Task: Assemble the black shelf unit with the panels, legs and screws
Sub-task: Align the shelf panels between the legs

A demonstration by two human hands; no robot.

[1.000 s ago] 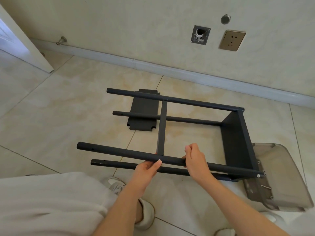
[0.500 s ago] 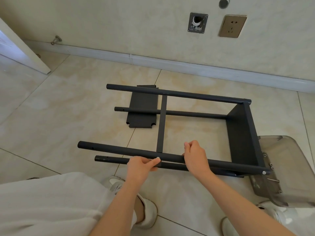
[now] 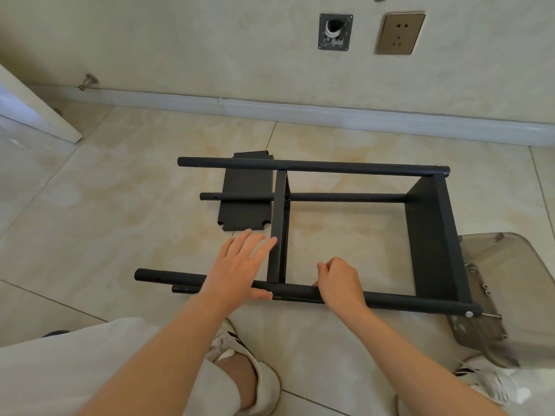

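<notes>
Since a second ago the left hand [image 3: 240, 265] has released the near leg [image 3: 405, 303]; its fingers now spread straight, tips at the middle panel [image 3: 277, 229], thumb against the leg. The right hand [image 3: 339, 280] curls round that leg. The shelf unit [image 3: 360, 169] lies sideways on the floor [image 3: 120, 205], toward its wall edge, over a loose panel [image 3: 243, 205].

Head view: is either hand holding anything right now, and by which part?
The right hand grips the near leg, partway between the middle panel and the end panel. The left hand is spread open above that leg, holding nothing.
</notes>
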